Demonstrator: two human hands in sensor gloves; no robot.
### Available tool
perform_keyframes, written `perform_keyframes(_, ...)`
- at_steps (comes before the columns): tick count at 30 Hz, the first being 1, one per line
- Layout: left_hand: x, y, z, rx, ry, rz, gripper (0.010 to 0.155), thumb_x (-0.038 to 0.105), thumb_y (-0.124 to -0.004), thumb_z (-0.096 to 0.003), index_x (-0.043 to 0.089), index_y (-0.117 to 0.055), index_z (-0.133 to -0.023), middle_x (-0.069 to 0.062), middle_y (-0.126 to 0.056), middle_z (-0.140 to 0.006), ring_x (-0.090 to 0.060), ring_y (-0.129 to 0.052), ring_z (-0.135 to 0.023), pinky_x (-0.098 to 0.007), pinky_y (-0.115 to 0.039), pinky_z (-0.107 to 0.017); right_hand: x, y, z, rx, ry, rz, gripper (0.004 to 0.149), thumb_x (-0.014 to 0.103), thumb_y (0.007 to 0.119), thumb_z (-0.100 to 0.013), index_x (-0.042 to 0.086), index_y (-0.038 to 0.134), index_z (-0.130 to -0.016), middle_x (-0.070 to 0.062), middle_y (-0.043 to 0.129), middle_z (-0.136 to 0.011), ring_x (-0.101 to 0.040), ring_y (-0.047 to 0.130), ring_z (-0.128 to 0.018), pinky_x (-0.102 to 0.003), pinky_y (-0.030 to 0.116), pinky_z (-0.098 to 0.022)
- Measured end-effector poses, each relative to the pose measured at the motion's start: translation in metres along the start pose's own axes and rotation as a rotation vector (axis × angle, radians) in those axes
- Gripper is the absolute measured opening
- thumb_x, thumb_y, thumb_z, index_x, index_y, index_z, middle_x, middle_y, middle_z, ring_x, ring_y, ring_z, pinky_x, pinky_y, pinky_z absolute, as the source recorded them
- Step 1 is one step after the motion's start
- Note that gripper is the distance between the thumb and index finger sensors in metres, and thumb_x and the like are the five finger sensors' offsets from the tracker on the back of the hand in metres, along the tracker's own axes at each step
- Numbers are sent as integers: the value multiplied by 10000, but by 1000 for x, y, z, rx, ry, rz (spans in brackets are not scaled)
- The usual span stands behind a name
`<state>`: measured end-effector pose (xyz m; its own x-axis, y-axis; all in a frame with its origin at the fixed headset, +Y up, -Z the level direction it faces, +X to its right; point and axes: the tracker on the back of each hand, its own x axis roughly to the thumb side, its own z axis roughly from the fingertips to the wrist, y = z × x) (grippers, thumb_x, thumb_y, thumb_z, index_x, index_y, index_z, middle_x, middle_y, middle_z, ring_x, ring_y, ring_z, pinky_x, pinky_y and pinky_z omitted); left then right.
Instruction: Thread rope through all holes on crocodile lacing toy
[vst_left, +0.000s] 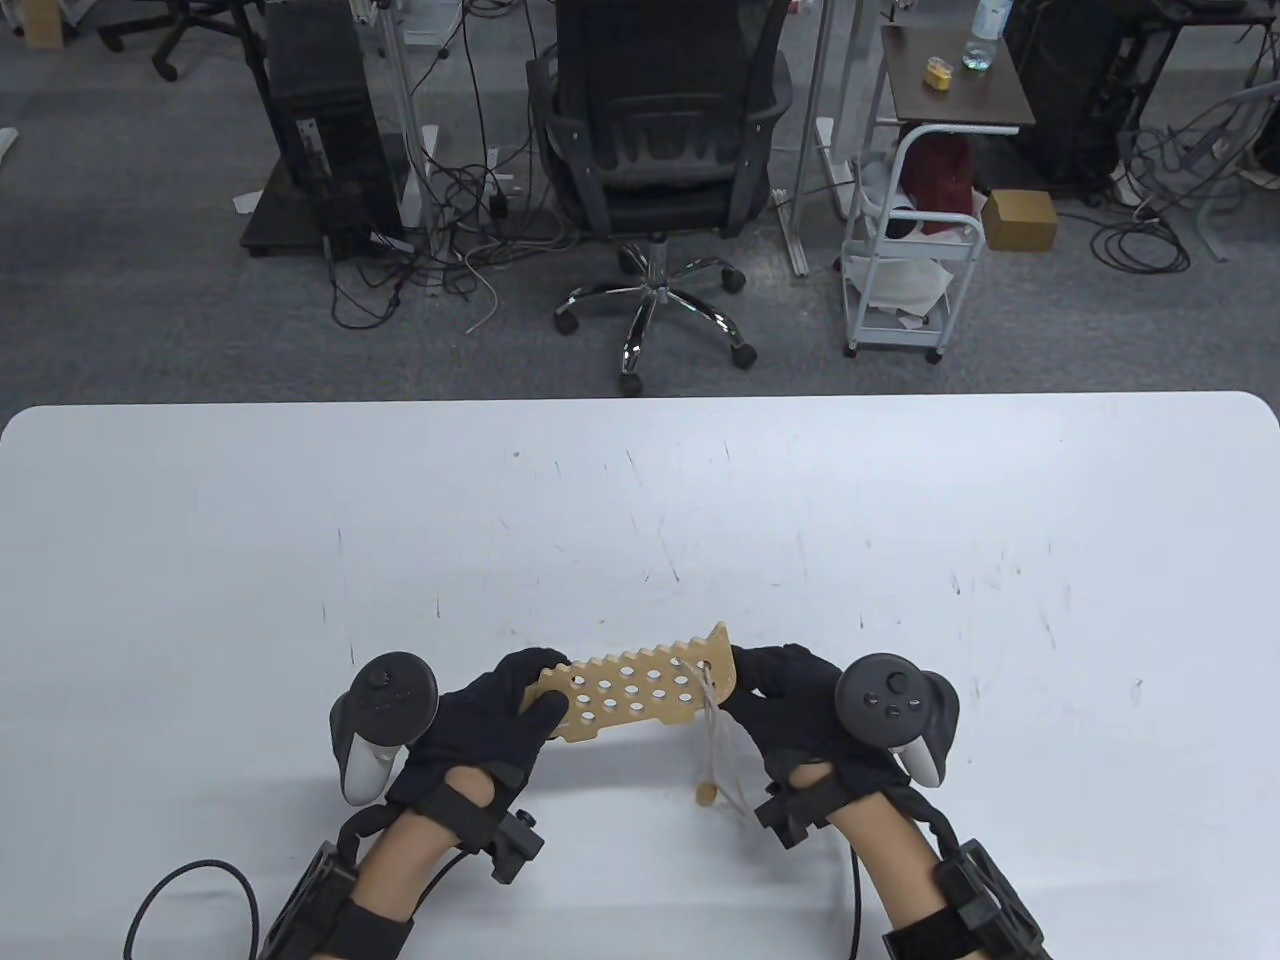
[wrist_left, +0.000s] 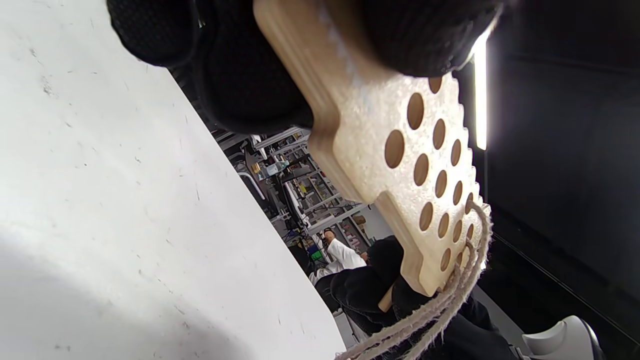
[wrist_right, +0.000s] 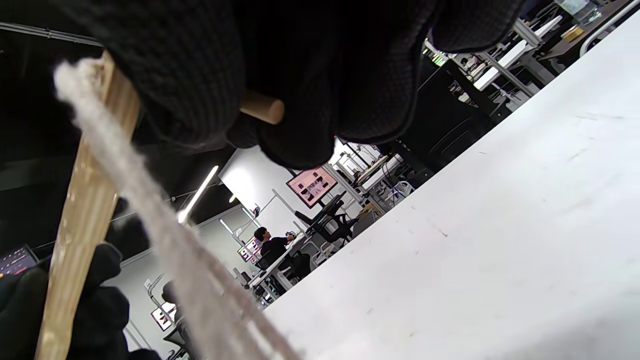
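Table (vst_left: 900, 520): white, scuffed. Toy (vst_left: 640, 690) held above its near edge between both hands, long axis left-right, serrated edge away from the person. Left hand (vst_left: 490, 715) grips the toy's left end, thumb on the top face, fingers curled behind. Right hand (vst_left: 790, 700) pinches the wooden needle (wrist_right: 262, 109) behind the toy's right end. Rope (vst_left: 718, 745) hangs in strands from the right-end holes, a small wooden bead (vst_left: 706, 795) at its bottom.

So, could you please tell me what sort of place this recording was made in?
Most likely an office or lab workspace. Beyond the white table stand an office chair on grey carpet, a black computer tower with loose cables on the floor, and a small rolling cart.
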<state>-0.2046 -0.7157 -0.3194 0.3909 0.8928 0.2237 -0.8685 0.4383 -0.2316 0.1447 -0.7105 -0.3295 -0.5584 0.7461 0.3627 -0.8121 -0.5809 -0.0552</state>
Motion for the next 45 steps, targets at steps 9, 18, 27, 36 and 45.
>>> perform_keyframes(9,-6,4,-1,21,30,2,535,422,-787,-393,277,-714,-903,31,-911,-756,-230,-968,-557,-518,-692,-668,-9,-8,-2,-29,51,-21,424,311,915,-424,215,881,-835,-51,1038,-712,-377,925,-748,-620,612,-627)
perform_keyframes(18,-13,11,-1,65,63,-2,534,421,-788,-393,275,-715,-902,30,-911,-756,-231,-969,-555,-519,-692,-668,-13,-18,-2,-74,81,-47,421,308,910,-426,220,869,-836,-56,1041,-726,-398,926,-747,-625,619,-622)
perform_keyframes(27,-19,17,-2,100,89,-1,535,421,-790,-393,273,-716,-902,26,-912,-754,-235,-968,-554,-521,-692,-666,-18,-27,-3,-115,114,-77,410,312,900,-434,224,866,-833,-66,1028,-748,-403,918,-753,-626,613,-624)
perform_keyframes(36,-26,25,-2,136,120,0,535,419,-791,-392,271,-718,-901,25,-913,-752,-236,-968,-552,-521,-692,-664,-23,-37,-3,-168,141,-122,414,315,900,-430,225,862,-832,-68,1022,-753,-406,912,-756,-628,609,-624)
perform_keyframes(45,-33,32,-2,167,149,4,535,420,-791,-392,271,-718,-901,25,-914,-751,-236,-970,-549,-512,-702,-653,-27,-47,-2,-204,167,-174,402,319,888,-442,225,854,-832,-68,995,-771,-399,892,-771,-633,590,-629)
